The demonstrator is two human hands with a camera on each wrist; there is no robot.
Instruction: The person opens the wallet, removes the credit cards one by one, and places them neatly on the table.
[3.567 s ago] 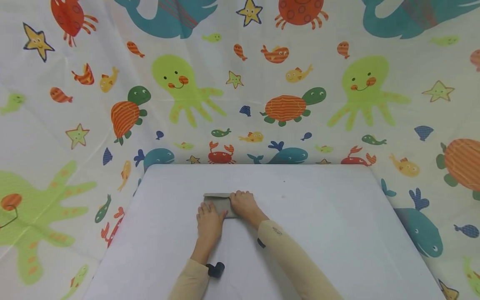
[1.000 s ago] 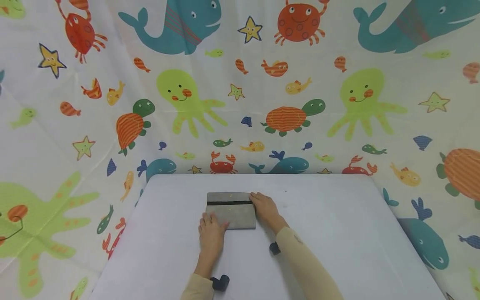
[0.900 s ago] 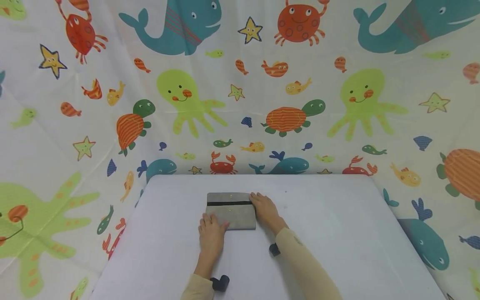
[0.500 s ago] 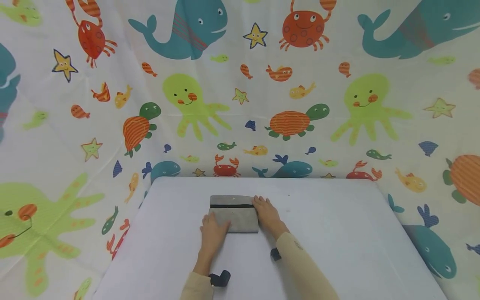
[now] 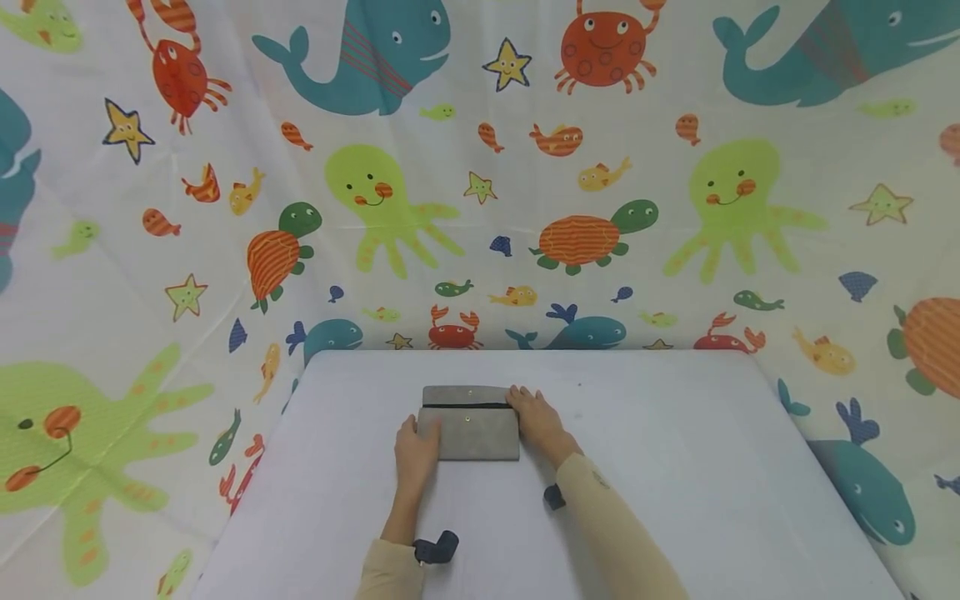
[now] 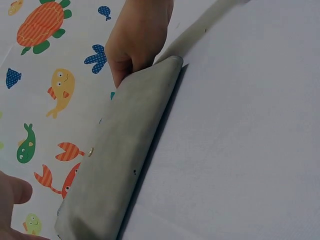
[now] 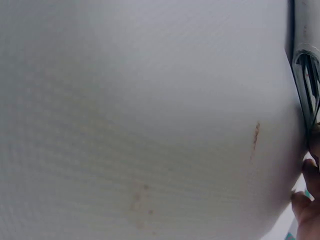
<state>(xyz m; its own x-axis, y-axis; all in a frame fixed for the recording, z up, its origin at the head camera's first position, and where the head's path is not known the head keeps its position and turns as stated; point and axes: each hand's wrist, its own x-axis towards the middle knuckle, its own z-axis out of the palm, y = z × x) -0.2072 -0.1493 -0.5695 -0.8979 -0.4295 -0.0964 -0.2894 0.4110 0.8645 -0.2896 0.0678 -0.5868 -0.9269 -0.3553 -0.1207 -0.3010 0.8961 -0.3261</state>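
Note:
A grey wallet [image 5: 480, 437] with small metal snap studs lies on the white table in the head view. Its upper flap [image 5: 465, 396] is folded back, with a thin dark strip between flap and body. At the flap's right end, my right hand [image 5: 540, 423] holds the corner between thumb and fingers; the left wrist view also shows this hand [image 6: 137, 42] at the far end. My left hand [image 5: 416, 454] is at the wallet's left end, thumb over the front, fingers extended past the side. In the right wrist view, the wallet's layered end [image 7: 307, 55] shows beside my right fingers [image 7: 310, 177].
The white table [image 5: 660, 483] extends around the wallet on all sides. Behind and beside it hangs a white cloth [image 5: 480, 117] printed with sea animals. Dark wrist cameras [image 5: 437, 547] sit at both beige sleeves [image 5: 615, 525].
The flap, partly raised 3.6 seconds ago, is now folded back. In the last half second, my left hand shifts from the lower left corner up along the left end; the dark strip narrows.

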